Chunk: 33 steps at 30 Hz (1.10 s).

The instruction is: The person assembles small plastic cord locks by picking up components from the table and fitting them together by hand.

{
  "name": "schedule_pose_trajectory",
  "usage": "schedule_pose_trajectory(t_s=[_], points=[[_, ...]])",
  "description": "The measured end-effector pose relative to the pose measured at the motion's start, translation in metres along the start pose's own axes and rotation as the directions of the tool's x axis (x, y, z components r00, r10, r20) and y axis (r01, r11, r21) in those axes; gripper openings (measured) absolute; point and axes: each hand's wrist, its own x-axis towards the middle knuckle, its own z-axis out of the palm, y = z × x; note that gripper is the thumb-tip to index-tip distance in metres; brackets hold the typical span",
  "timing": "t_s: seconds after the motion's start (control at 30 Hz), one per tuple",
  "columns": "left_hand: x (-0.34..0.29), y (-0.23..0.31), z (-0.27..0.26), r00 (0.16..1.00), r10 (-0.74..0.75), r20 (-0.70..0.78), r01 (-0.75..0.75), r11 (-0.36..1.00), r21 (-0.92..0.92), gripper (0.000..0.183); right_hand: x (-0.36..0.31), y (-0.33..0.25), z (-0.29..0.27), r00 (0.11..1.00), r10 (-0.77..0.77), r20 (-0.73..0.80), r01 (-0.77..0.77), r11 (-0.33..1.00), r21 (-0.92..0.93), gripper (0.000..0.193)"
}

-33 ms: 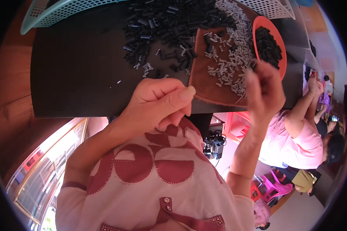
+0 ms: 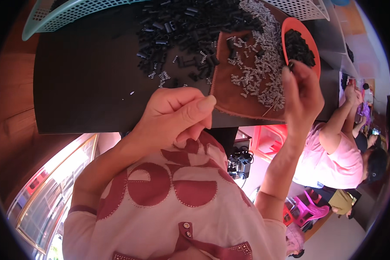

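My left hand [image 2: 177, 112] is closed at the table's near edge, thumb pressed over the curled fingers; whatever it holds is hidden. My right hand [image 2: 303, 89] is raised beside an orange bowl [image 2: 315, 50] of small black parts [image 2: 300, 47]. Its thumb and index finger pinch a small black piece [image 2: 291, 65], mostly covered by the fingertips. Just left of that hand, small metal coil springs [image 2: 258, 78] lie scattered over a brown cloth [image 2: 229, 93]. A heap of short black plastic tubes [image 2: 177, 34] spreads across the far middle of the table.
The dark table [image 2: 82, 82] ends just beyond my body. A teal perforated basket [image 2: 80, 17] stands at the far left and a white one [image 2: 305, 11] at the far right. To the right sits another person in pink [image 2: 333, 151], near a pink plastic chair [image 2: 310, 208].
My right hand has moved slightly up and to the right, closer to the orange bowl, with its fingertips together. My left hand is nearly unchanged.
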Motion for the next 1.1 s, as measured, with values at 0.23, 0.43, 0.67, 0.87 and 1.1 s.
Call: schedule_pose_trajectory(t_s=[0.23,0.43,0.67,0.87,1.1], points=[[0.001,-0.005,0.000,0.998,0.039,-0.050,-0.036,0.997,0.073,0.036,0.060,0.051,-0.031,0.994,0.042,0.105,-0.015,0.968,-0.251,0.023],[0.002,-0.007,-0.001,0.998,0.045,-0.035,-0.042,0.996,0.076,0.033,0.041,0.003,0.020,0.901,-0.243,0.359,0.295,0.951,-0.097,0.008],[0.001,-0.011,-0.007,0.997,0.071,0.004,-0.071,0.995,0.065,0.033,0.037,-0.017,0.062,0.836,-0.228,0.499,0.399,0.877,-0.268,0.012],[0.000,-0.013,-0.010,0.997,0.077,0.003,-0.077,0.995,0.059,0.033,0.037,-0.015,0.071,0.832,-0.246,0.498,0.420,0.865,-0.274,0.013],[0.002,-0.012,-0.014,0.997,0.078,-0.014,-0.079,0.992,-0.103,0.030,0.015,-0.030,0.053,0.857,-0.305,0.415,0.272,0.952,0.136,0.014]])
